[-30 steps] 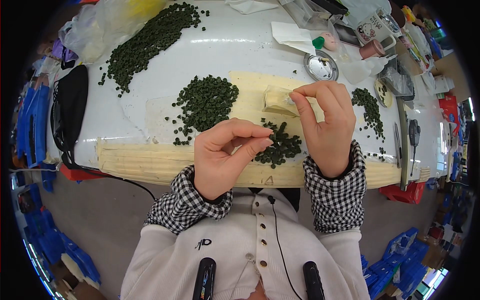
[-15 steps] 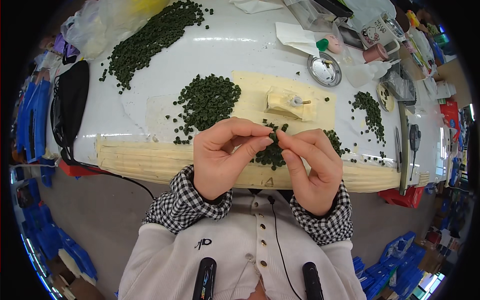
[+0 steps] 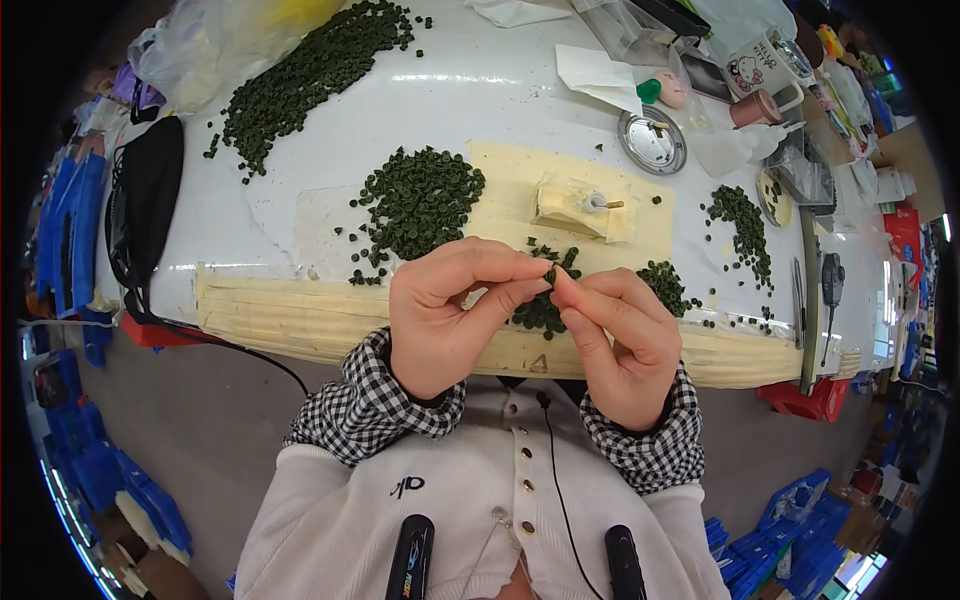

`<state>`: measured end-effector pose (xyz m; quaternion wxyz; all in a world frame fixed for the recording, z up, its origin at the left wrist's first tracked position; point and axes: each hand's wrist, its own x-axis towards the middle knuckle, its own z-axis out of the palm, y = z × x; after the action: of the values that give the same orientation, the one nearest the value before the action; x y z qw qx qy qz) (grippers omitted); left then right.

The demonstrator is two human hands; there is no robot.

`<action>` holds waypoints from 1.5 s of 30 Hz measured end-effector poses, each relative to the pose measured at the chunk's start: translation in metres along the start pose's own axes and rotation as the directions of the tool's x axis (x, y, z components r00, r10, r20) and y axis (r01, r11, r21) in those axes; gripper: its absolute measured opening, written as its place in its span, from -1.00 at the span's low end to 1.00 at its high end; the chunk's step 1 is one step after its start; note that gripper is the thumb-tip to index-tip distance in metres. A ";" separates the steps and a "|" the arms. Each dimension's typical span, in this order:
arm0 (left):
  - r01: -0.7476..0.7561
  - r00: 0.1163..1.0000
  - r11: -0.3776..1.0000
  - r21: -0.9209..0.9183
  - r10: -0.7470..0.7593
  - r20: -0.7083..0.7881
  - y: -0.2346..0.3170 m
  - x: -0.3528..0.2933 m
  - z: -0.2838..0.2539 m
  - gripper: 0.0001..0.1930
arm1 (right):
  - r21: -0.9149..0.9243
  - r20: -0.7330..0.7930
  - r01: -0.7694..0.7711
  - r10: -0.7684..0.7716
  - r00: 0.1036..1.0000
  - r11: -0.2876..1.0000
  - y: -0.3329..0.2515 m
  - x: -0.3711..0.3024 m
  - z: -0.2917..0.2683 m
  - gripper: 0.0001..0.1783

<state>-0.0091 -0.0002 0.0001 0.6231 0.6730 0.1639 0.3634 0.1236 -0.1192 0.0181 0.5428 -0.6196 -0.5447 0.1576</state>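
Note:
Above the front of the table, my left hand (image 3: 445, 318) pinches a small dark green part (image 3: 551, 276) between thumb and forefinger. The thumb and forefinger of my right hand (image 3: 627, 345) meet at the same part from the other side, closed together. The fingertips hide most of the part, so its exact shape is unclear. Below the fingers lies a small heap of dark green pieces (image 3: 541, 316). Just beyond, a tape-covered block (image 3: 570, 208) with a white cylinder and metal pin (image 3: 600, 203) sits on a yellowish sheet (image 3: 500, 170).
A larger green heap (image 3: 425, 200) lies left of the sheet, a long one (image 3: 310, 80) at the far left. More pieces (image 3: 740, 235) are scattered at right. A metal dish (image 3: 652, 140), paper (image 3: 597, 78), mug (image 3: 765, 68) and tweezers (image 3: 798, 290) lie rightward; a black mask-like cloth (image 3: 148, 205) leftward.
My right hand has dropped slightly and its fingertips have closed in against the left ones at the small part. The left hand stays nearly in place, still pinching.

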 end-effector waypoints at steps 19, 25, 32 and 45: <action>0.154 0.988 0.958 -0.243 -0.147 0.045 0.005 -0.003 0.000 -0.84 | 0.116 0.023 -0.063 0.061 0.998 0.991 -0.004 -0.001 -0.003 -0.68; 0.055 0.998 0.992 -0.118 -0.051 0.039 0.004 -0.002 -0.001 -0.83 | 0.096 0.043 -0.065 0.061 0.997 0.993 -0.007 -0.001 -0.004 -0.68; -0.016 0.999 0.999 0.037 0.015 0.033 0.004 -0.001 0.000 -0.84 | 0.014 0.048 -0.033 0.033 0.998 0.999 -0.006 -0.001 -0.006 -0.69; -0.251 0.963 0.761 0.598 0.258 0.076 0.000 0.001 0.002 -0.78 | -0.260 -0.179 -0.086 0.039 0.983 0.962 -0.001 -0.013 -0.011 -0.77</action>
<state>-0.0066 -0.0010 0.0008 0.3204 0.8499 0.1815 0.3768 0.1274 -0.1361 0.0175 0.4942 -0.7152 -0.4921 0.0457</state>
